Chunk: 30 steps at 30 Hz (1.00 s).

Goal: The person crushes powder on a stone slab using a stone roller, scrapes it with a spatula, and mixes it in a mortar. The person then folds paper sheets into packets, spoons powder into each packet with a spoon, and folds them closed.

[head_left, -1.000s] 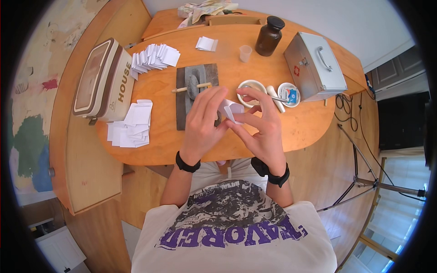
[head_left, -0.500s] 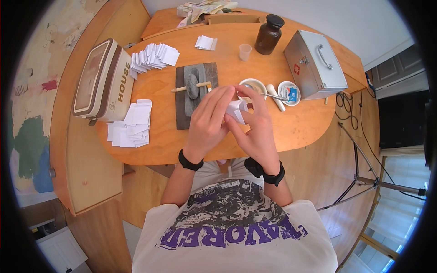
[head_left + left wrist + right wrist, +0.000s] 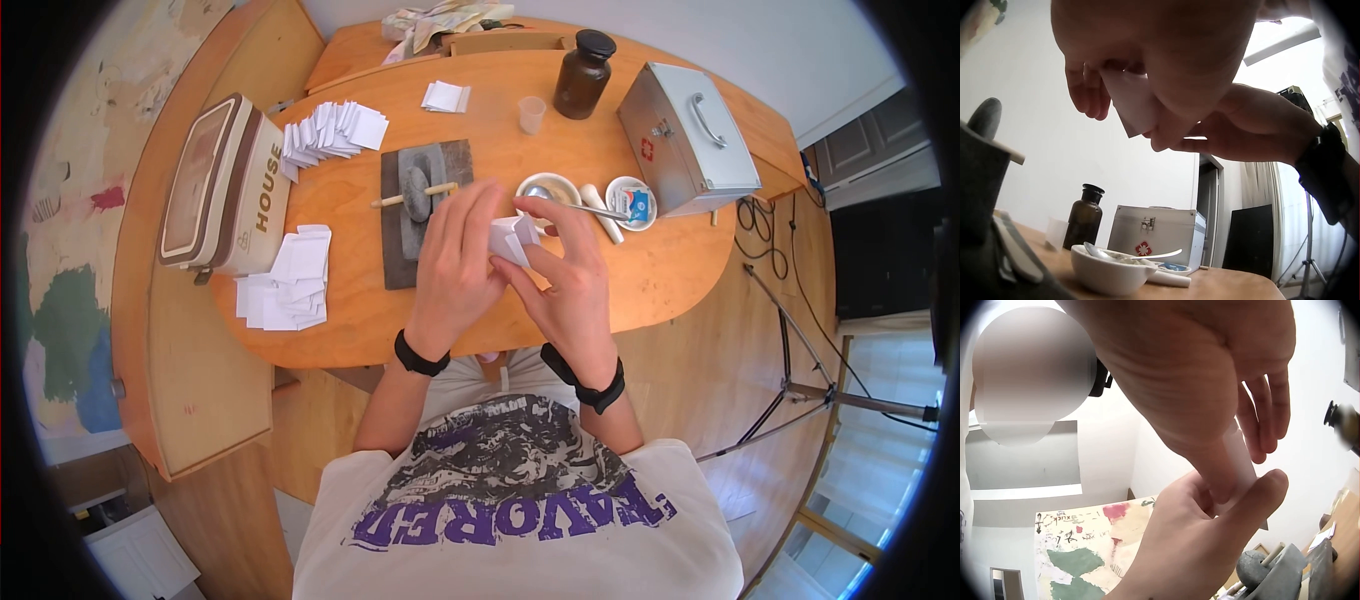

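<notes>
Above the table's near part, both hands hold a small folded white paper (image 3: 512,243) between them. My left hand (image 3: 455,270) grips its left side, fingers raised and bent over it. From the other side my right hand (image 3: 572,295) pinches it, thumb underneath and index finger arched above. The left wrist view shows a flat face of the paper (image 3: 1134,105) with a pointed corner hanging down. In the right wrist view, the paper (image 3: 1242,467) lies between both thumbs, partly hidden by the fingers.
Stacked folded papers (image 3: 335,130) and loose white sheets (image 3: 290,280) lie at left beside a HOUSE box (image 3: 225,190). A stone grinder (image 3: 417,195), white bowl (image 3: 550,187) with spoon, pestle (image 3: 603,215), small dish (image 3: 632,203), brown bottle (image 3: 583,78) and metal case (image 3: 690,140) stand beyond.
The paper, opened out in a curve a second ago, is now a more compact fold. The right fingers have shifted around it, and the hands' upper fingertips, touching half a second ago, are now apart.
</notes>
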{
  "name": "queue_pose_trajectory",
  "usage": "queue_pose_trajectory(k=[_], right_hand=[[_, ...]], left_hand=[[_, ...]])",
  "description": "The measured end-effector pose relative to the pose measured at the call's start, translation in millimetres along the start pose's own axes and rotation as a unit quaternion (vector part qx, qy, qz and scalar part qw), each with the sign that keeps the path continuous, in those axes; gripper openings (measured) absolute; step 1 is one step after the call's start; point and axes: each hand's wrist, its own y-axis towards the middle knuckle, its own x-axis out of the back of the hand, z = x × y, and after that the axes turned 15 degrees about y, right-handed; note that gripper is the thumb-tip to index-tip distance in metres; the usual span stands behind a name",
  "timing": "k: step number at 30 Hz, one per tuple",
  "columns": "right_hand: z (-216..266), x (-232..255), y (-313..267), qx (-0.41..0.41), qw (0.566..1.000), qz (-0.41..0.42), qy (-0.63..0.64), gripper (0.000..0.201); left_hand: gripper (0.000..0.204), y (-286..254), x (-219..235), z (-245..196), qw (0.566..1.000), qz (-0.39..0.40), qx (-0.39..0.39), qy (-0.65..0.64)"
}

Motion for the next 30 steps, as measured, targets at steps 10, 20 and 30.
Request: queue_pose_trajectory(k=[10, 20, 30], right_hand=[[6, 10, 0, 0.021, 1.000, -0.022, -0.004, 0.036], [8, 13, -5, -0.012, 1.000, -0.022, -0.005, 0.047], [-32, 56, -10, -0.092, 0.989, -0.117, -0.016, 0.035]], left_hand=[[0.070, 0, -2, -2, 1.000, -0.020, 0.018, 0.012], [0.077, -8, -10, 1, 0.999, -0.026, 0.020, -0.044], [0.067, 5, -2, 19, 0.996, -0.007, 0.086, -0.032]])
